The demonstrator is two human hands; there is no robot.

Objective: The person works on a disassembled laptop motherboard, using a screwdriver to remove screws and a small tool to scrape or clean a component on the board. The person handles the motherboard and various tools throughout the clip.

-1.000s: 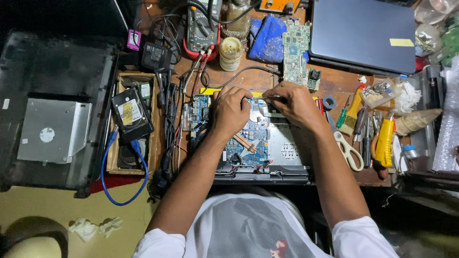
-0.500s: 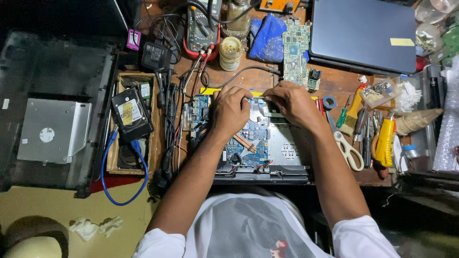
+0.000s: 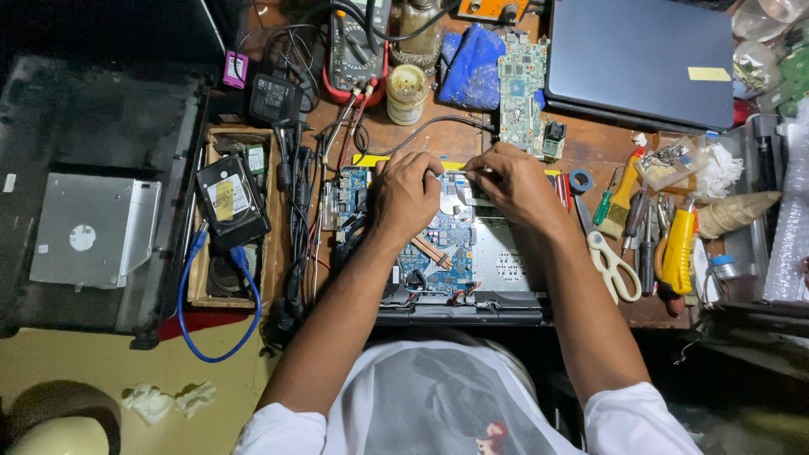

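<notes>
1. Compared with the views a moment ago, I see almost nothing shifted: both hands sit at the same spot on the far edge of the opened laptop base [image 3: 472, 261], so the work there is ongoing, not finished.
2. My left hand [image 3: 406, 192] is curled, fingertips pressed down on the blue board near its top edge; I cannot tell whether it pinches anything.
3. My right hand [image 3: 516, 184] has its fingers drawn together around a thin light-coloured strip or tool that runs toward the left hand.
4. The laptop base lies flat on the wooden bench [image 3: 590, 139], directly in front of me, between the cable bundle [image 3: 295, 219] and the scissors [image 3: 608, 257].
</notes>
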